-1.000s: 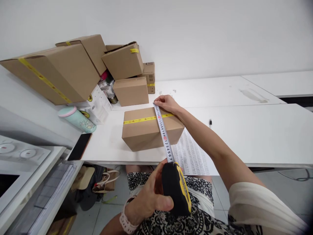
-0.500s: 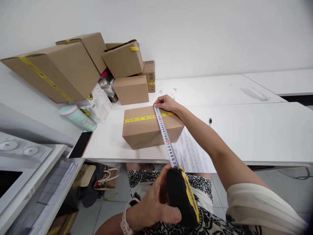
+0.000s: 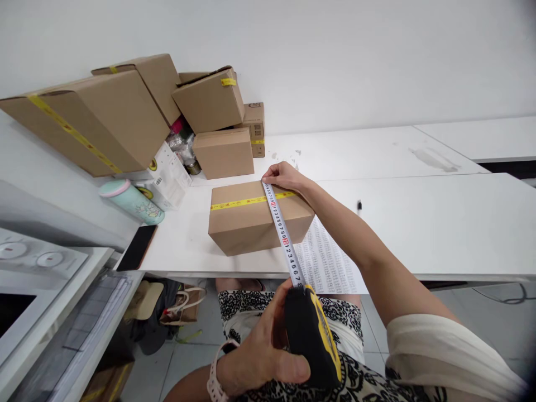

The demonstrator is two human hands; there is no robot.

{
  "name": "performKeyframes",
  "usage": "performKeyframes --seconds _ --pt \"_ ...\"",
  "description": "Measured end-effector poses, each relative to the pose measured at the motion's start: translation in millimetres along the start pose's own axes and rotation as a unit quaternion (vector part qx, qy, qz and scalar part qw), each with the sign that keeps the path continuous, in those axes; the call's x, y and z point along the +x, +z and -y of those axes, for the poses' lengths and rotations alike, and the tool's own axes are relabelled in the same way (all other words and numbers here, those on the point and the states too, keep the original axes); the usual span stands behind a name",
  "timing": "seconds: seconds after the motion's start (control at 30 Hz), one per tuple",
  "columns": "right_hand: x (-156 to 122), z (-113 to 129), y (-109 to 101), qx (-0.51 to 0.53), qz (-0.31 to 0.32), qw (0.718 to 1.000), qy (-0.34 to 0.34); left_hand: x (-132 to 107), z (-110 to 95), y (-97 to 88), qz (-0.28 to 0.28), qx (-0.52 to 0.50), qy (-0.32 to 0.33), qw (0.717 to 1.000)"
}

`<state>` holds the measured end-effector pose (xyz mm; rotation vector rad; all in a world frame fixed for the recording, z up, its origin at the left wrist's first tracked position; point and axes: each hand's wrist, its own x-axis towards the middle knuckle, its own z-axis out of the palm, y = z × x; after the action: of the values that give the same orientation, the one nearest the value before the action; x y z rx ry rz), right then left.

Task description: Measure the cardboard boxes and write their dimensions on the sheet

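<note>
My left hand [image 3: 260,350], with a pale watch band at the wrist, is wrapped round a black and yellow tape measure [image 3: 307,338] in front of the table edge. Its blade [image 3: 280,222] runs out across the top of a cardboard box [image 3: 240,226] sealed with yellow tape. At the box's far top edge, my right hand [image 3: 285,176] pinches the blade's end between thumb and fingers. The blade slants from there down to the case, passing over the near edge. Partly under the box lies a printed sheet [image 3: 329,259], full of small text.
Several cardboard boxes [image 3: 224,153] are stacked at the back left. Nearby are a mint tumbler [image 3: 133,202] and a dark phone [image 3: 137,247]. A small black object [image 3: 359,205] lies right of my forearm on the white table [image 3: 427,223]. A white appliance [image 3: 37,273] stands at far left.
The view has shifted very slightly. Both hands, the tape measure and the box hold the same positions relative to each other.
</note>
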<state>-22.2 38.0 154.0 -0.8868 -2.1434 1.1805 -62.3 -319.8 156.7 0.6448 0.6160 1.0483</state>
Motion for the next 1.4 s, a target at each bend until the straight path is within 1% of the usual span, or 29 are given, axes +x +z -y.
performKeyframes --seconds 0.23,0.43,0.57,0.63,0.7,0.8,0.83,0.9,0.97,1.0,1.07,1.1,1.13,1.17,1.2,1.23,1.27,1.3,1.33,1.37,1.4 --pt "-2.1 3.7 -0.3 -0.003 -0.003 1.000 0.003 -6.5 1.6 -1.5 -0.025 -0.012 0.003 1.000" --pt "-4.7 7.0 -0.2 -0.007 -0.004 1.000 0.006 -4.4 2.7 -5.5 -0.012 -0.012 0.023 1.000" --pt "-17.1 18.6 -8.7 0.035 -0.054 0.998 -0.018 -3.7 1.8 -13.4 -0.004 0.021 0.028 0.999" --pt "-31.5 31.4 -15.0 0.070 -0.076 0.994 -0.046 -3.0 0.5 -17.6 0.001 0.050 0.033 0.998" --pt "-53.4 49.0 -19.6 0.082 -0.085 0.990 -0.075 -0.9 -1.7 -20.1 0.006 0.078 0.040 0.996" --pt "-98.3 77.2 -20.2 0.047 -0.087 0.990 -0.096 5.3 -6.6 -19.9 0.004 0.115 0.057 0.992" --pt "-114.4 84.7 -19.3 0.033 -0.076 0.991 -0.103 7.6 -8.7 -19.3 0.000 0.125 0.064 0.990" --pt "-144.3 92.8 -18.7 0.013 -0.062 0.989 -0.136 11.1 -13.9 -17.9 -0.001 0.144 0.068 0.987" --pt "-167.3 88.8 -23.9 0.001 -0.064 0.986 -0.154 12.1 -21.7 -17.2 0.003 0.172 0.058 0.983" --pt "-175.7 81.4 -29.7 -0.003 -0.080 0.986 -0.146 11.5 -27.2 -17.1 0.000 0.190 0.060 0.980" --pt "-187.1 55.0 -47.2 -0.017 -0.148 0.984 -0.097 9.8 -42.9 -17.2 -0.031 0.253 0.086 0.963" --pt "-191.3 36.3 -58.1 -0.030 -0.198 0.978 -0.060 9.4 -53.5 -17.1 -0.058 0.301 0.113 0.945" --pt "-195.2 14.8 -69.2 -0.053 -0.246 0.968 -0.024 10.1 -65.9 -16.9 -0.093 0.361 0.144 0.917" --pt "-199.3 -8.5 -80.0 -0.083 -0.286 0.955 0.014 12.1 -80.1 -16.6 -0.131 0.429 0.171 0.878" --pt "-203.9 -32.6 -89.4 -0.121 -0.315 0.939 0.063 15.9 -95.4 -16.2 -0.174 0.503 0.193 0.824" --pt "-209.1 -56.0 -97.0 -0.166 -0.324 0.923 0.124 21.4 -111.5 -15.9 -0.219 0.577 0.196 0.762" --pt "-214.7 -77.7 -102.3 -0.216 -0.319 0.902 0.196 28.4 -127.5 -15.9 -0.259 0.648 0.187 0.691" --pt "-220.3 -96.8 -105.3 -0.253 -0.304 0.880 0.264 36.7 -142.8 -16.2 -0.282 0.720 0.166 0.612" --pt "-225.6 -112.6 -106.0 -0.277 -0.283 0.863 0.313 45.7 -156.7 -17.0 -0.283 0.783 0.145 0.535" --pt "-230.2 -125.2 -105.0 -0.292 -0.264 0.851 0.349 54.9 -168.9 -18.3 -0.271 0.833 0.118 0.468" --pt "-233.7 -134.6 -102.8 -0.298 -0.248 0.842 0.375 63.8 -179.0 -20.0 -0.247 0.869 0.093 0.419"
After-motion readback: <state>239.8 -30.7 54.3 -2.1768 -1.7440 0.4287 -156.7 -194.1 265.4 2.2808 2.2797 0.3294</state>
